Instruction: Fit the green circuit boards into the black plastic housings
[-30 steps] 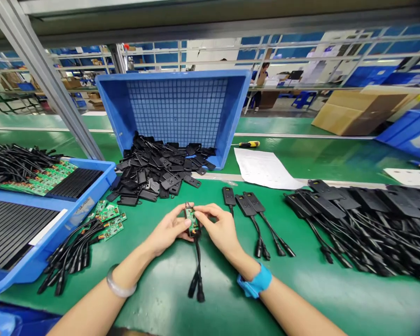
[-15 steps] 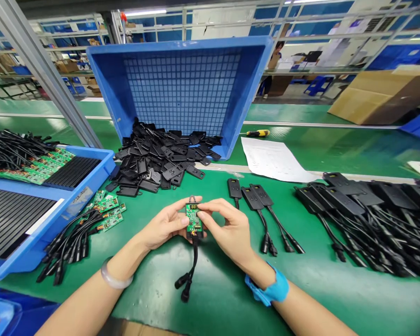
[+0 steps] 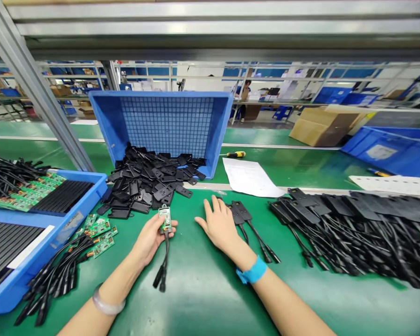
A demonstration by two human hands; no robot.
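Note:
My left hand (image 3: 147, 241) is closed on a small green circuit board (image 3: 165, 216), its thumb resting on the board's face. A black case edge shows around the board, and a cable with two black connectors (image 3: 163, 277) hangs below. To the right, my right hand (image 3: 220, 225) is spread palm down with nothing visibly in it. It lies just left of black cased modules (image 3: 243, 211) with cables, partly covering them; whether it touches one I cannot tell. Loose black case covers (image 3: 150, 179) are heaped beyond my left hand.
A tipped blue crate (image 3: 220, 126) stands behind the heap. At left are a blue tray (image 3: 100, 184) and loose boards with cables (image 3: 103, 247). A paper sheet (image 3: 250, 177), a screwdriver (image 3: 236, 154) and a pile of cased modules (image 3: 336, 210) lie to the right. A metal beam (image 3: 210, 28) crosses above.
My right hand has left the board and moved right, its fingers now spread by the cased modules. My left hand keeps the board. The head view has tilted up and turned right.

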